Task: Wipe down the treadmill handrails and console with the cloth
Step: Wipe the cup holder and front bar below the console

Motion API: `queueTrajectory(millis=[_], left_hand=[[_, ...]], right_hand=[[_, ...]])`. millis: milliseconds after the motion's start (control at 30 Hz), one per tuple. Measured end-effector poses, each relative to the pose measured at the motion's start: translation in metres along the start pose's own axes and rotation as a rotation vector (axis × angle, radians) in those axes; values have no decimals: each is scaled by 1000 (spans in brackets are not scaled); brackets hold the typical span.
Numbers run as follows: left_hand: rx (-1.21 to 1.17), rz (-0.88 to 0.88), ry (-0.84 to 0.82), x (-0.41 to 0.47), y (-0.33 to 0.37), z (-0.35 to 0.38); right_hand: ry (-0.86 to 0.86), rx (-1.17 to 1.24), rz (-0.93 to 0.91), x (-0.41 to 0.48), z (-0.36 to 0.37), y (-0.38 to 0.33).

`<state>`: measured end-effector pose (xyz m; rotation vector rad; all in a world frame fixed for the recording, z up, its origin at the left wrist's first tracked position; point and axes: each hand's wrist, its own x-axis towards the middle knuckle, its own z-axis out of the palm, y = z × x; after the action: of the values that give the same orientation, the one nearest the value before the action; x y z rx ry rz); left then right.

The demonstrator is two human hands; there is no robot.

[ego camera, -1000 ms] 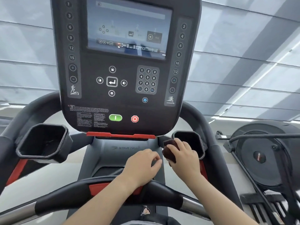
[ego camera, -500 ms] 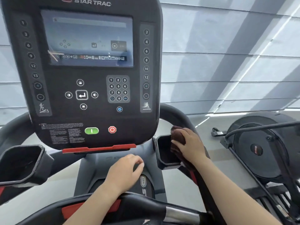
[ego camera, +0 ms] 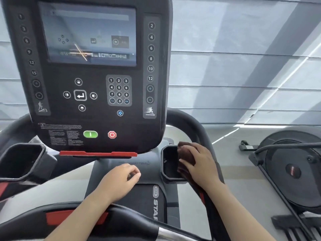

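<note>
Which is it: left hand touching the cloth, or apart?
Apart. The head view shows bare grey housing between the left hand and the cloth, which the right hand holds against the right cup holder.

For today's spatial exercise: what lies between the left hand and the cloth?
In the head view, a strip of bare grey housing and the black right cup holder separate the left hand from the cloth.

Pale blinds (ego camera: 243, 70) covered the far wall, crossed by slanting shadows. A dark exercise machine (ego camera: 293, 171) stood on grey floor (ego camera: 232, 153) at right.
</note>
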<state>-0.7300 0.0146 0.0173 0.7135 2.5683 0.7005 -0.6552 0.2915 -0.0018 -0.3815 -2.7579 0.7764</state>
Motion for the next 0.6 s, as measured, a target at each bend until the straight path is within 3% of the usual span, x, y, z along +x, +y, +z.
queueTrajectory(millis=[267, 600], left_hand=[[27, -52, -35, 1, 2, 0], [24, -6, -55, 0, 0, 0]], right_hand=[[-91, -30, 5, 31, -2, -6], [87, 209, -67, -53, -11, -30]])
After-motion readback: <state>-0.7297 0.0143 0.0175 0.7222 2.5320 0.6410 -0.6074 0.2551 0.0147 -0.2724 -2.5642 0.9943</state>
